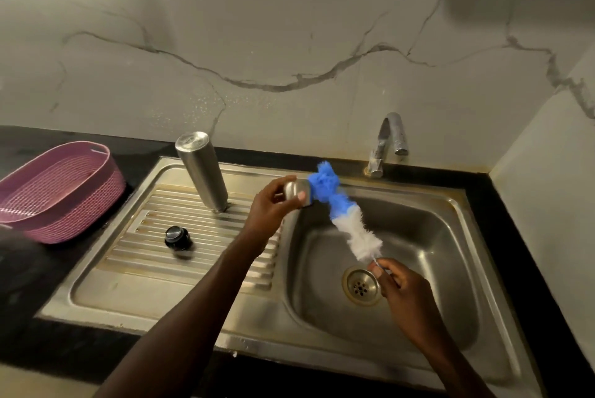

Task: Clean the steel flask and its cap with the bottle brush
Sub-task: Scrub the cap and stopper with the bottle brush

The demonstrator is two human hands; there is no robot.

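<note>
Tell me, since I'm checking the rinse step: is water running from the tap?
No, the tap shows no stream of water, and the sink basin below it holds no visible flow.

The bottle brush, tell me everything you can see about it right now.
The bottle brush has a fluffy bristle head, blue at the far end and white nearer the handle, on a thin wire stem. It slants over the sink basin. The right hand pinches the wire stem just below the white bristles. The blue tip presses against the steel cap, which the left hand holds. Whether it is wet cannot be told.
</note>
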